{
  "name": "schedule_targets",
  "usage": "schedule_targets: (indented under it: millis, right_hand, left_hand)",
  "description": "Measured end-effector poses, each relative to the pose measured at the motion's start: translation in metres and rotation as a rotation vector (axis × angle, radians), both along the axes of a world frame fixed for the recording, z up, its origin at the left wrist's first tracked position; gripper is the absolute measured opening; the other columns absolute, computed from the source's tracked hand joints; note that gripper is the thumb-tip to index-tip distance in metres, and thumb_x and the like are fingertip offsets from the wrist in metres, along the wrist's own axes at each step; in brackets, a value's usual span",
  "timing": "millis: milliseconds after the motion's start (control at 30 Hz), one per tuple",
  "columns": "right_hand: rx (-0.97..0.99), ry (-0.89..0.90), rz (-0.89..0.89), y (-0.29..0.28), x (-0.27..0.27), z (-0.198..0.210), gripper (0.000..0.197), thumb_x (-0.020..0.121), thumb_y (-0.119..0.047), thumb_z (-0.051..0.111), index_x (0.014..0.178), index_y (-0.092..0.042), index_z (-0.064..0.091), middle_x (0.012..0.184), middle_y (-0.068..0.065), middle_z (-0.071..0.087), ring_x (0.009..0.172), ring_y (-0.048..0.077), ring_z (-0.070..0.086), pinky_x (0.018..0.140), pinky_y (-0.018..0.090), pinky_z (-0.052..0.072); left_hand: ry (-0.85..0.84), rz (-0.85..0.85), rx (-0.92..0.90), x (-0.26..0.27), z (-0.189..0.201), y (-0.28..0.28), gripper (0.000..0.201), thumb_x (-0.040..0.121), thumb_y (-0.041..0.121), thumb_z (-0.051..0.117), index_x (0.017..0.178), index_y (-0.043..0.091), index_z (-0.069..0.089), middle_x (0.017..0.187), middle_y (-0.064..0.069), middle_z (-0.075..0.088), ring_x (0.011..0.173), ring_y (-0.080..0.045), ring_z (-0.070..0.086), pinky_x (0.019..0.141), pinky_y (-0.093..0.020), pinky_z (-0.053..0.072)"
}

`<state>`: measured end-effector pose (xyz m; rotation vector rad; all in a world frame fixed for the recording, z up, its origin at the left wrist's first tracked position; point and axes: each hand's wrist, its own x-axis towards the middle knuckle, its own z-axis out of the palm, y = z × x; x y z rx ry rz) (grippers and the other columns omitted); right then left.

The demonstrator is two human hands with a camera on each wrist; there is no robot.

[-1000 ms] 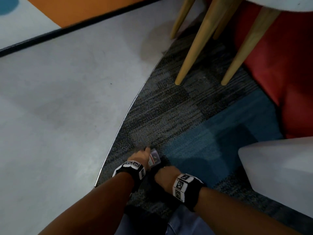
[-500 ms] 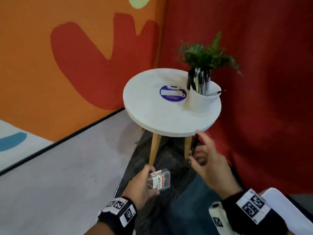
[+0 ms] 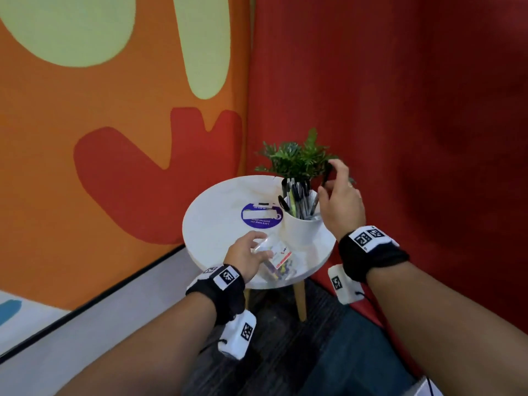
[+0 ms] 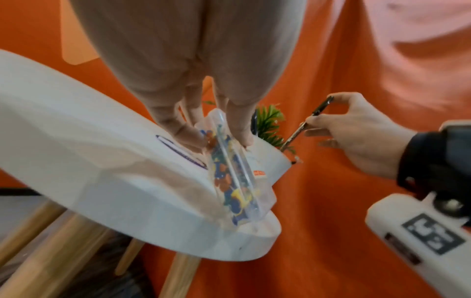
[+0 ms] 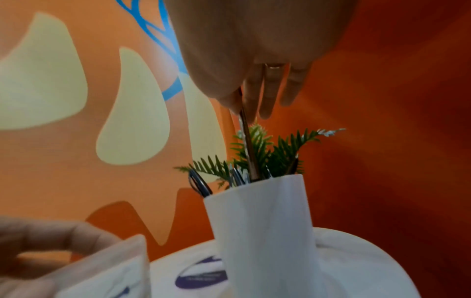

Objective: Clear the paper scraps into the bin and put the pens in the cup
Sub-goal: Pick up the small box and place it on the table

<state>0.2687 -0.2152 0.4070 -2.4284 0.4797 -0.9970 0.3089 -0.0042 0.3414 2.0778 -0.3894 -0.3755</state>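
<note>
- The right hand [image 3: 341, 200] pinches a slim dark pen [image 4: 307, 126] between thumb and fingertips, its lower end dipping into the white ceramic cup [image 3: 303, 230].
- That cup, already holding several pens and green fern sprigs [image 3: 294, 160], stands on the round white surface [image 3: 217, 224].
- The left hand [image 3: 245, 257] grips a clear plastic box of coloured pushpins [image 4: 233, 181], resting on the surface's near edge.

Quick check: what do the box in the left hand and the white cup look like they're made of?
Pin box: clear hard plastic, glossy; the coloured pins inside show through its walls. White cup: matte and opaque with faceted sides, likely ceramic or moulded plastic; the look alone doesn't settle it.
</note>
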Motion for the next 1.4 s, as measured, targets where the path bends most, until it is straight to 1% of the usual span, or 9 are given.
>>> schedule_targets:
  millis: [300,433,533,633,733,833,1000,1200,1400]
  right_hand:
    - [-0.065,0.478,-0.084,-0.017,0.042,-0.02,0.077,0.091,-0.035,0.056,0.151,-0.029,0.009,0.116,0.018,0.062,0.117,0.032,0.047,0.089,0.043,0.029]
    - [-0.171,0.224,-0.066,0.019,0.005,-0.017,0.073,0.09,-0.042,0.056,0.152,-0.026,0.021,0.146,0.007,0.042,0.132,0.031,0.036,0.098,0.049,0.031]
    - [-0.258,-0.182,0.093,0.061,-0.047,-0.034,0.035,0.085,-0.028,0.057,0.116,-0.012,0.061,0.108,0.005,0.058,0.101,0.026,0.052,0.082,0.042,0.042]
    - [-0.12,-0.267,0.298,0.095,-0.111,-0.076,0.009,0.082,-0.01,0.06,0.084,-0.002,0.059,0.078,-0.006,0.043,0.072,0.02,0.047,0.068,0.032,0.038]
    - [0.057,0.08,0.421,0.12,-0.181,-0.157,0.017,0.083,-0.015,0.064,0.073,-0.01,0.051,0.063,-0.01,0.039,0.057,0.022,0.047,0.058,0.033,0.037]
    - [0.1,0.596,0.497,0.134,-0.251,-0.256,0.029,0.087,-0.036,0.058,0.068,-0.018,0.047,0.056,-0.006,0.046,0.055,0.024,0.053,0.051,0.036,0.043]
    - [0.021,1.436,0.579,0.125,-0.32,-0.37,0.029,0.091,-0.053,0.052,0.088,-0.025,0.055,0.085,0.001,0.065,0.08,0.026,0.063,0.066,0.036,0.053]
    - [-0.053,1.614,0.683,0.14,-0.35,-0.441,0.043,0.086,-0.045,0.062,0.12,-0.022,0.049,0.12,0.006,0.056,0.108,0.031,0.056,0.082,0.041,0.049]
    - [-0.09,1.693,0.756,0.156,-0.344,-0.459,0.048,0.084,-0.019,0.065,0.128,-0.015,0.045,0.118,0.013,0.056,0.105,0.035,0.058,0.069,0.037,0.044]
  left_hand:
    - [0.012,0.097,0.104,0.023,-0.033,-0.028,0.047,0.087,0.036,0.067,0.13,0.021,0.058,0.136,-0.008,0.056,0.122,-0.025,0.053,0.103,-0.03,0.041]
    - [-0.138,0.07,0.172,0.004,-0.034,-0.022,0.061,0.089,0.045,0.06,0.142,0.019,0.044,0.143,-0.014,0.046,0.132,-0.03,0.042,0.107,-0.032,0.032]
    - [-0.31,0.059,0.152,-0.037,-0.037,-0.005,0.055,0.088,0.048,0.058,0.136,0.023,0.047,0.134,-0.014,0.043,0.126,-0.032,0.038,0.108,-0.033,0.029]
    - [-0.445,-0.019,0.117,-0.086,-0.056,0.019,0.038,0.086,0.048,0.055,0.117,0.026,0.058,0.116,-0.007,0.048,0.113,-0.025,0.043,0.099,-0.032,0.036]
    - [-0.387,-0.186,0.136,-0.137,-0.101,0.045,0.023,0.087,0.041,0.054,0.097,0.021,0.063,0.097,-0.003,0.057,0.096,-0.02,0.051,0.082,-0.023,0.032]
    - [-0.112,-0.335,0.25,-0.189,-0.16,0.066,0.016,0.092,0.039,0.055,0.082,0.026,0.058,0.082,0.005,0.055,0.078,-0.014,0.05,0.068,-0.025,0.032]
    - [0.229,-0.482,0.458,-0.257,-0.261,0.092,0.02,0.094,0.044,0.05,0.085,0.027,0.056,0.078,0.008,0.056,0.076,-0.017,0.056,0.065,-0.031,0.043]
    - [0.45,-0.608,0.531,-0.312,-0.342,0.113,0.022,0.096,0.035,0.042,0.084,0.021,0.053,0.088,-0.007,0.063,0.082,-0.028,0.06,0.074,-0.038,0.048]
    - [0.529,-0.631,0.567,-0.328,-0.355,0.119,0.016,0.096,0.031,0.044,0.097,0.021,0.056,0.097,-0.009,0.066,0.089,-0.029,0.062,0.079,-0.04,0.051]
